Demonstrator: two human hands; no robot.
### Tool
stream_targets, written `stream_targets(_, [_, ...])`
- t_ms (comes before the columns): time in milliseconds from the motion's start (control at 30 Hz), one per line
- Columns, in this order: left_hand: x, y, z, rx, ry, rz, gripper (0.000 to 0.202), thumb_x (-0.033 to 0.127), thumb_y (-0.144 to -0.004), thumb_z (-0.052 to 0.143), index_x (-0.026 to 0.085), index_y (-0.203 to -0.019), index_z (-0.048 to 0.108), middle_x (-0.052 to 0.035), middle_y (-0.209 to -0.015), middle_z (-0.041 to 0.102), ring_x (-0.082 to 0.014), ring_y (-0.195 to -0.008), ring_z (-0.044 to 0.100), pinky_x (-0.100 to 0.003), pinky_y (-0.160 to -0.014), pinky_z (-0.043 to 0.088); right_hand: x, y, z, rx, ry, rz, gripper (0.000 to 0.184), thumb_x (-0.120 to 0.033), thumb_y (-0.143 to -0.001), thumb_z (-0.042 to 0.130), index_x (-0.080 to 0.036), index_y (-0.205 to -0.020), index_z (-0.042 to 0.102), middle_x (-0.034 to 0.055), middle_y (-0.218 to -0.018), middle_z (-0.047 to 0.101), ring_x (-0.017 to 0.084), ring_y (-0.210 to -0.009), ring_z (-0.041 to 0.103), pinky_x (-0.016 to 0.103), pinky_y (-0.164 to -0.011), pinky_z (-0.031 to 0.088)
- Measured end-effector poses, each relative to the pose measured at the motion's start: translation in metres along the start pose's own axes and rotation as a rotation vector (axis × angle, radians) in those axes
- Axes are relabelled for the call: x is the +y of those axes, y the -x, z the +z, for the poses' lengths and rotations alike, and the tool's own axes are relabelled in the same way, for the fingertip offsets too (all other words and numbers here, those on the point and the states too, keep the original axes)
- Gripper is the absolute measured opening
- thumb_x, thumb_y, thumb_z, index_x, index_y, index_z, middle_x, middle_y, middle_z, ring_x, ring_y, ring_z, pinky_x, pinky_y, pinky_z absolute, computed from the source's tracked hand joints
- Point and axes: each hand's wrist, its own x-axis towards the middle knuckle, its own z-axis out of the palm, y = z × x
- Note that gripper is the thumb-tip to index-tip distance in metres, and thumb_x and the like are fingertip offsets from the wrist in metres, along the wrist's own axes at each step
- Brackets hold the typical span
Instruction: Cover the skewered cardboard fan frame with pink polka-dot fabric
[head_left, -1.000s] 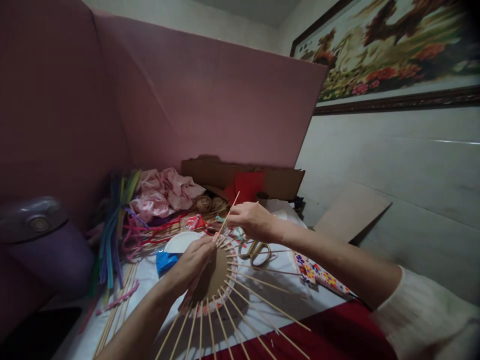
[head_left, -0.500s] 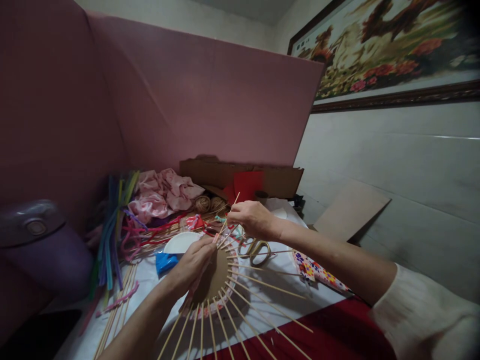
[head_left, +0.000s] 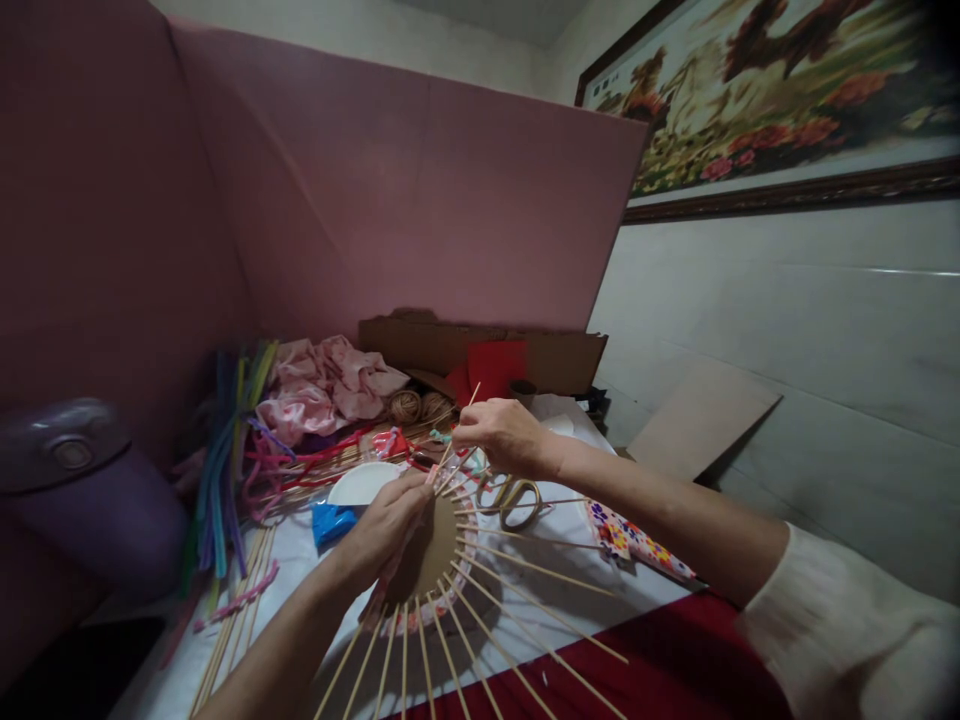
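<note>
The left hand (head_left: 397, 512) is closed on the upper left edge of a round cardboard disc (head_left: 424, 560), holding it tilted above a white table (head_left: 592, 605). A patterned strip lines the edge of the disc, and thin wooden sticks (head_left: 422, 650) fan out from it toward the right and the bottom of the view. The right hand (head_left: 504, 437) is nearly closed, fingertips pinching one slender stick (head_left: 475, 394) that slants up from the top edge of the disc, just beside the left fingers; its tip pokes out above the right hand. Scissors (head_left: 517, 503) lie just below the right wrist, with a flowered piece (head_left: 637, 548) farther right, beneath the forearm. Behind the left hand sit a white plate (head_left: 358, 486) and a blue packet (head_left: 330, 525). Farther left and back are a bunch of coloured pipe cleaners (head_left: 219, 470), a crumpled pink cloth (head_left: 334, 378) and balls of twine (head_left: 406, 406). A dark red cloth (head_left: 675, 655) covers the near right part of the table.
</note>
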Motion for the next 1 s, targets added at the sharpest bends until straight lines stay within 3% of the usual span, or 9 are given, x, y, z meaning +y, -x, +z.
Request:
stream_targets(100, [-0.002, -0.001, -0.001, -0.052, -0.006, 0.057, 0.027, 0.038, -0.08, 0.052, 0.018, -0.09, 0.068, -0.0039, -0.093, 0.069, -0.0187, -0.088, 0.059, -0.024, -0.077, 0.044, 0.001, 0.0, 0.0, -0.009, 0.018, -0.01, 0.026, -0.006, -0.077, 0.051, -0.025, -0.088, 0.064, 0.0011, -0.081, 0.062, 0.012, -0.065, 0.046, 0.027, -0.058, 0.027])
stream_targets(400, [-0.002, -0.002, -0.003, -0.049, -0.028, 0.074, 0.025, 0.036, -0.08, 0.051, 0.02, -0.09, 0.069, -0.0025, -0.094, 0.069, -0.019, -0.09, 0.059, -0.024, -0.078, 0.044, 0.003, -0.002, -0.002, -0.014, -0.041, 0.009, 0.031, -0.003, -0.075, 0.05, -0.026, -0.086, 0.066, 0.0006, -0.079, 0.061, 0.012, -0.066, 0.048, 0.026, -0.057, 0.027])
stream_targets(733, [-0.005, -0.002, -0.003, -0.068, 0.009, 0.056, 0.027, 0.039, -0.08, 0.052, 0.019, -0.089, 0.068, -0.0035, -0.093, 0.07, -0.0199, -0.09, 0.059, -0.025, -0.078, 0.044, -0.003, -0.002, 0.003, 0.03, -0.057, 0.144, 0.022, -0.008, -0.076, 0.052, -0.024, -0.08, 0.067, 0.0003, -0.075, 0.061, 0.012, -0.062, 0.048, 0.025, -0.055, 0.025])
stream_targets(1000, [-0.006, -0.002, -0.005, 0.026, 0.022, 0.005, 0.026, 0.04, -0.076, 0.057, 0.019, -0.088, 0.068, -0.0039, -0.094, 0.07, -0.0196, -0.088, 0.061, -0.025, -0.076, 0.046, -0.012, -0.004, 0.001, 0.043, -0.029, 0.229, 0.019, -0.011, -0.073, 0.058, -0.024, -0.081, 0.068, 0.0004, -0.08, 0.067, 0.015, -0.068, 0.054, 0.027, -0.058, 0.026])
